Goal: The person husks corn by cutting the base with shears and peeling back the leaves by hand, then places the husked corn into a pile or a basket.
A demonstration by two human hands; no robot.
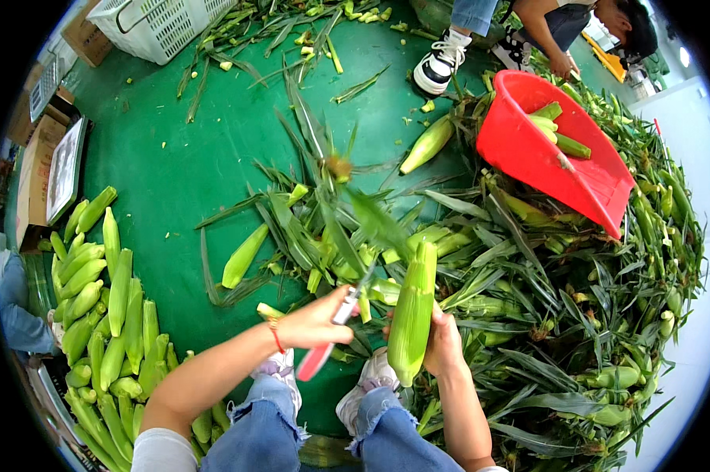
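Note:
In my right hand [443, 340] is an ear of corn [412, 318] in its green husk, nearly upright, its narrower end toward me. My left hand [317, 321], with a red band at the wrist, is closed round a red-handled cutting tool [344, 308]. Its metal blade points up beside the corn's upper end; motion blur hides its exact kind. A smeared green leafy piece [379, 224] is in the air just above the corn. Beneath both hands lie cut husk leaves and stalk ends [292, 224], with a loose ear of corn [245, 256] to the left.
Trimmed ears [119, 291] are piled at left. A large heap of leafy corn [560, 330] fills the right, with a red scoop [556, 157] holding several pieces on it. Another person [540, 35] bends at the far right. A white basket [162, 31] stands far left on the green floor [166, 165].

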